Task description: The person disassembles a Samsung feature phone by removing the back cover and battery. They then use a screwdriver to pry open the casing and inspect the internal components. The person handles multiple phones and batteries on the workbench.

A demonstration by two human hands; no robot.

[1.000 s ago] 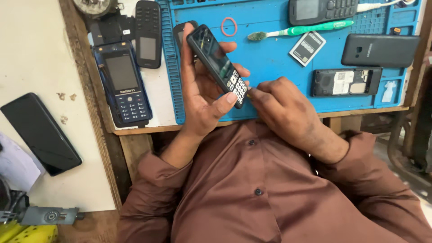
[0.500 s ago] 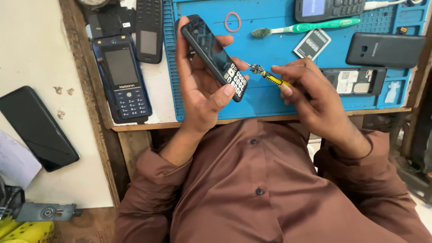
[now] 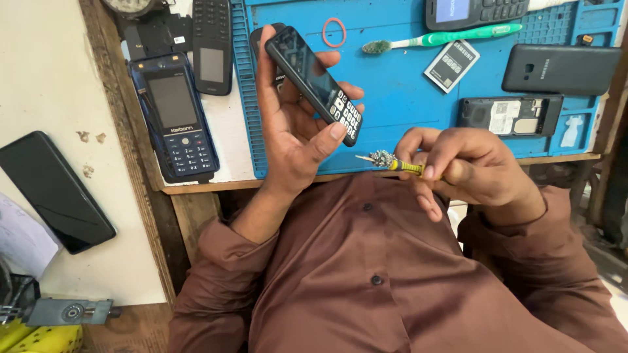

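Observation:
My left hand [image 3: 294, 134] holds a black keypad phone [image 3: 315, 80] screen-up above the near edge of a blue work mat [image 3: 392, 104], thumb pressed beside the keypad. My right hand [image 3: 468, 167] grips a small yellow-handled screwdriver [image 3: 392, 162] with its metal tip pointing left. The tip sits below the phone and apart from it, over the table's front edge.
On the mat lie a green toothbrush [image 3: 451, 37], a battery [image 3: 451, 65], a red rubber band [image 3: 334, 31], an opened phone body [image 3: 509, 114] and a black back cover [image 3: 559, 68]. A dark blue keypad phone [image 3: 173, 124], another black phone [image 3: 211, 49] and a black smartphone [image 3: 55, 189] lie to the left.
My right hand picked up the yellow screwdriver, then drew it down and away from the phone's keypad toward my chest. My left hand kept holding the phone, tilting it slightly.

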